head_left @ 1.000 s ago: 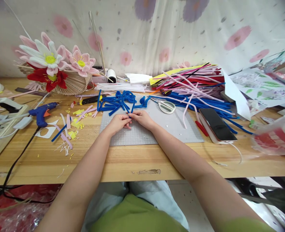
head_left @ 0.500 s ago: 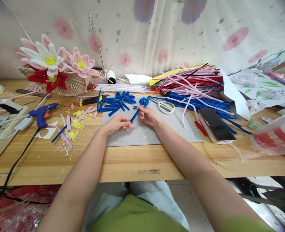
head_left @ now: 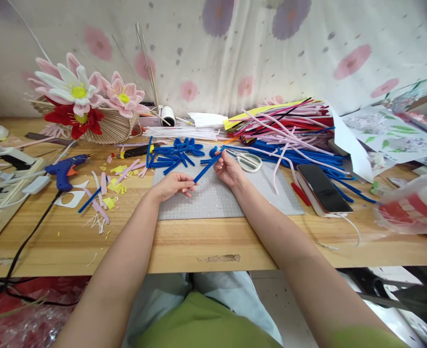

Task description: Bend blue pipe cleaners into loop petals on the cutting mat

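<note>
Between my two hands a blue pipe cleaner (head_left: 208, 166) stretches at a slant over the grey cutting mat (head_left: 206, 203). My left hand (head_left: 177, 185) pinches its lower end between thumb and finger. Higher up and to the right, the fingers of my right hand (head_left: 228, 168) are closed on its other end. Just behind my right hand lies a small curled blue piece, partly hidden. A pile of bent blue pipe cleaner pieces (head_left: 175, 153) rests at the mat's back left. White-handled scissors (head_left: 251, 162) lie right of my right hand.
At left are a blue glue gun (head_left: 63, 171), scraps and a fan (head_left: 117, 128) with fuzzy flowers (head_left: 77, 92). Bundled pipe cleaners (head_left: 289, 121) lie at the back right. A phone (head_left: 324, 187) and a plastic-wrapped tub (head_left: 416, 208) stand at right.
My right hand has moved up and right along the blue pipe cleaner, so a longer stretch shows between the hands. My left hand has stayed nearly still.
</note>
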Tool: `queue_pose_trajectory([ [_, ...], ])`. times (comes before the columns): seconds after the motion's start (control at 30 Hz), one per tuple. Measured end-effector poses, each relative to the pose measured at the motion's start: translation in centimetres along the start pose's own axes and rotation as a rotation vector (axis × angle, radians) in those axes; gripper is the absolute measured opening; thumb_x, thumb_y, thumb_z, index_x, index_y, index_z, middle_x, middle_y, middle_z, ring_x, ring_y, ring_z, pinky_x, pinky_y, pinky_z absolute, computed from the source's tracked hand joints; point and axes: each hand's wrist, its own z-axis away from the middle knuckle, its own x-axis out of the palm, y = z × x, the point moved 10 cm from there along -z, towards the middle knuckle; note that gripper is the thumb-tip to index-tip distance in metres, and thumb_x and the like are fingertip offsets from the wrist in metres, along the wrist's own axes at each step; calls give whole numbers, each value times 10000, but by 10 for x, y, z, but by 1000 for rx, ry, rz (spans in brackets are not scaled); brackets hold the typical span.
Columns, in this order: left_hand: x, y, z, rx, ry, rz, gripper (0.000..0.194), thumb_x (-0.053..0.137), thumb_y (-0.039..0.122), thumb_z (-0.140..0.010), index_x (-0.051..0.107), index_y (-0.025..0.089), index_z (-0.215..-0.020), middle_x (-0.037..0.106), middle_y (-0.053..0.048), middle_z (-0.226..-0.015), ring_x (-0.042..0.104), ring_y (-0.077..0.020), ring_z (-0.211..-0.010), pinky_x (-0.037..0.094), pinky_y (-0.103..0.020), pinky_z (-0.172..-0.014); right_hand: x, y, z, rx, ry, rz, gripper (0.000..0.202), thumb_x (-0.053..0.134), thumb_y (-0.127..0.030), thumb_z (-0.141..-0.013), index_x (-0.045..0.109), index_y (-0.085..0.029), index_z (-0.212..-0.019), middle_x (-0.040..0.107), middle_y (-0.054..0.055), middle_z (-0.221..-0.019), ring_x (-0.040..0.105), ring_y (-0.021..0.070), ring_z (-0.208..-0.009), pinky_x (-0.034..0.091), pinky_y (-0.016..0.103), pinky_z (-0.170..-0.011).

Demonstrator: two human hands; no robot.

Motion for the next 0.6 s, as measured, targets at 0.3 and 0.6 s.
queue_pose_trajectory([
  [0.3,1,-3,-1,-52,-51,-11,201,753,226,-602,666,78,-705,633,-23,-578,405,-15,-390,516,-239,-526,-15,-10,-2,-9,112,-208,243,591,-365,-809,542,-163,-684,385,-83,-457,312,7,-382,306,114,-356],
  [0.6,2,-2,2,-69,-46,-6,220,766,228,-580,662,69,-690,625,-21,-553,401,-14,-368,506,-235,-494,12,3,6,158,-161,-132,171,651,-318,-758,624,-178,-853,487,-60,-574,426,15,-476,397,129,-456],
])
